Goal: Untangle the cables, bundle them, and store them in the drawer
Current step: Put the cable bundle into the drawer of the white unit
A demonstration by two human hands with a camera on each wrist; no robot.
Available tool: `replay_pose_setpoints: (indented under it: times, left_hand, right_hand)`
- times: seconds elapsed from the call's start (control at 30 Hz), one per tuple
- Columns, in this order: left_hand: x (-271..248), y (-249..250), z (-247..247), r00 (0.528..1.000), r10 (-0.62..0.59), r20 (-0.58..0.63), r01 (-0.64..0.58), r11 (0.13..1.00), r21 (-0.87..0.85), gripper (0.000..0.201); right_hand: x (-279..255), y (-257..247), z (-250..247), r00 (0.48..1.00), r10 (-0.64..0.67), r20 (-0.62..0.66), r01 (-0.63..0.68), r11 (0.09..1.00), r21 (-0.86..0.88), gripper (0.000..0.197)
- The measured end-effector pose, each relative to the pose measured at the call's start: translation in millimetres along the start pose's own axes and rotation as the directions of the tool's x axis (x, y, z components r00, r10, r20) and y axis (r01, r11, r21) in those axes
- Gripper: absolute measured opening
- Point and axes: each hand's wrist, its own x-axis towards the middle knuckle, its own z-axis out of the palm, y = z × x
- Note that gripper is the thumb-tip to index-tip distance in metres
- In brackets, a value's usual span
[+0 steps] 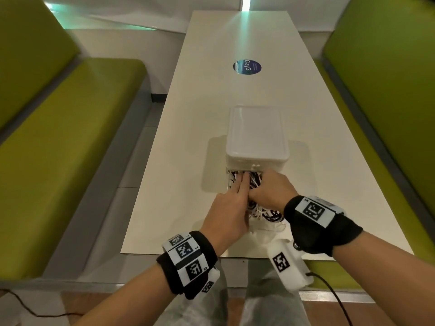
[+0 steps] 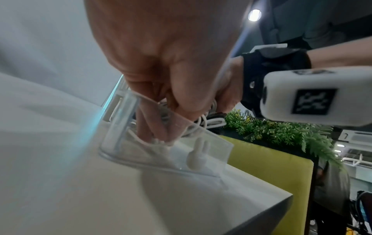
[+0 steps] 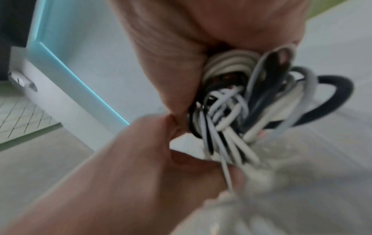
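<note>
A white drawer unit (image 1: 256, 137) stands on the table, its clear drawer (image 1: 267, 228) pulled out toward me. A tangle-free bundle of black and white cables (image 1: 266, 214) lies in the drawer. My left hand (image 1: 243, 182) reaches into it with straight fingers pressing down on the cables (image 2: 209, 122). My right hand (image 1: 261, 185) is curled around the bundle beside it. In the right wrist view, the right hand (image 3: 181, 98) grips the looped cables (image 3: 231, 103), with the left hand (image 3: 161, 167) just below. A bunny-shaped knob (image 2: 196, 156) sits on the drawer's clear front.
The white table (image 1: 188, 161) carries a round blue sticker (image 1: 247, 67) farther back. Green benches (image 1: 58, 149) flank it left and right (image 1: 388, 90). The table's near edge (image 1: 176, 254) lies just under my wrists. A black cord (image 1: 334, 295) trails from the right wrist camera.
</note>
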Motion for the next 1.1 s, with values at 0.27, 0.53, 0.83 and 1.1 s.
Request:
replay_pose_setpoints:
  times: [0.27,0.53,0.83,1.1]
  left_hand:
    - [-6,4,-3,0.999,-0.020,0.045,0.021,1.000,-0.021,0.081]
    - [-6,5,-9,0.995,-0.048,0.093,0.060,0.989,-0.132,0.082]
    - [-11,8,0,0.997,-0.022,0.068,0.031,0.991,-0.132,0.079]
    - [-6,5,0,0.982,-0.145,0.118,0.164,0.972,-0.167,0.078]
  right_hand:
    - [-1,19,49,0.975,0.025,-0.220,0.034,0.965,0.260,0.028]
    - [-7,22,41,0.979,-0.186,-0.086,0.161,0.957,-0.242,0.052]
    - [-25,27,29,0.917,-0.317,0.242,0.399,0.762,-0.510,0.068]
    - [-22,28,20,0.897,-0.372,0.238,0.442,0.744,-0.501,0.066]
